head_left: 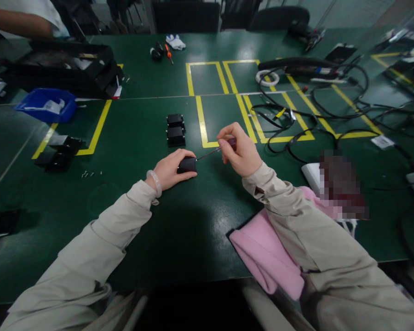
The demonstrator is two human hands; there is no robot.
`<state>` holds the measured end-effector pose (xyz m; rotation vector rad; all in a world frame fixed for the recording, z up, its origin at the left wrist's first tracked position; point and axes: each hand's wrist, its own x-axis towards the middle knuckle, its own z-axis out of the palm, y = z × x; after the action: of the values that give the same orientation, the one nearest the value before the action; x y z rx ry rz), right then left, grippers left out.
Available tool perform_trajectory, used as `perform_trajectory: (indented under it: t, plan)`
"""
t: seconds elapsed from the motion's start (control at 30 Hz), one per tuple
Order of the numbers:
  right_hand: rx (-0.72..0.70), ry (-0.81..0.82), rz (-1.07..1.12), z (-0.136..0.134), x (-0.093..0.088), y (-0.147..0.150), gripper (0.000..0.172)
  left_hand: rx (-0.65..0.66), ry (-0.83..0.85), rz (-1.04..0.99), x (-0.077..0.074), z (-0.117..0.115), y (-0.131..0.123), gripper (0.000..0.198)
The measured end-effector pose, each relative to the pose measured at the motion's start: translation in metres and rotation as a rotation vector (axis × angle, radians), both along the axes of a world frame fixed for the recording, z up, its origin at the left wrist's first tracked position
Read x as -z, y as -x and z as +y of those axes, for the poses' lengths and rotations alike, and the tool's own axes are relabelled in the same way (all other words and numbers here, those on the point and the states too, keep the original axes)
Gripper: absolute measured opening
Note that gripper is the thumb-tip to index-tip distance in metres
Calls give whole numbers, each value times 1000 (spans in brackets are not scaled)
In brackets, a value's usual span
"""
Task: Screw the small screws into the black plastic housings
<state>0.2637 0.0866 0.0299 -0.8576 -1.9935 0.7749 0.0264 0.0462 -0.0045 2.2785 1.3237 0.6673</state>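
Observation:
My left hand [171, 168] is closed around a small black box-shaped part [187, 165], holding it down on the green table [193, 220]. In my right hand [239, 149] is a screwdriver [232, 143], gripped by its dark reddish handle. Its thin shaft points left, and the tip meets the right end of the black part, at or very near a small shiny spot there. Just beyond my left hand, two similar black parts [175, 130] stand side by side with small metal bits on their right ends. Several small screws [86, 174] lie loose to the left.
More black parts [58, 153] sit at left, near a blue bin [50, 105] and black trays [69, 69]. Tangled black cables [296, 110] spread across the right side. A pink cloth [265, 253] lies under my right forearm. Another person's arm [19, 20] shows at far left.

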Motion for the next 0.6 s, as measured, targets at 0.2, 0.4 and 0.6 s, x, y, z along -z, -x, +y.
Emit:
perform_trajectory:
  t: [0.2, 0.4, 0.6]
  plan:
    - [7, -15, -15, 1, 0, 0, 18, 2, -10, -15, 1, 0, 1, 41]
    - [46, -66, -24, 2, 0, 0, 15, -3, 8, 1, 1, 0, 2, 41]
    - [45, -42, -18, 1, 1, 0, 16, -2, 6, -9, 1, 0, 2, 41]
